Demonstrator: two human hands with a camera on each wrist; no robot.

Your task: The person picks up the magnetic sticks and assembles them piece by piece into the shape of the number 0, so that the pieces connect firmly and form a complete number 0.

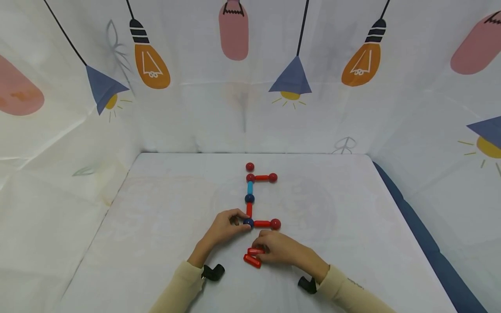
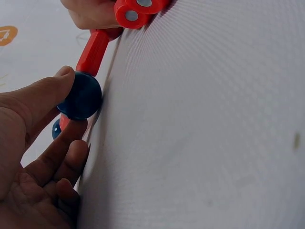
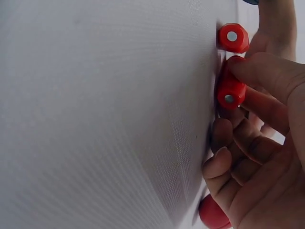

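Note:
Between the thumb and a finger of my left hand point(image 1: 222, 228) is a dark blue ball point(image 2: 82, 98), the lower corner of a joined figure of balls and magnetic rods. A red rod point(image 1: 262, 224) runs right from that ball to a red ball point(image 1: 275, 224), and another red rod point(image 1: 249, 210) leads up from it. Closer to me, my right hand point(image 1: 282, 248) pinches a short red magnetic rod point(image 3: 231, 88) with a grey metal end, low at the table surface. A second loose red rod point(image 1: 252, 261) lies beside it.
Farther up the figure are a second dark blue ball point(image 1: 249, 198), a light blue rod point(image 1: 250, 188), and a red corner ball point(image 1: 250, 178) with a red rod point(image 1: 262, 178) to another red ball point(image 1: 273, 177). One red ball point(image 1: 250, 166) sits apart beyond. A printed cloth point(image 1: 242, 108) hangs behind the white table point(image 1: 156, 226).

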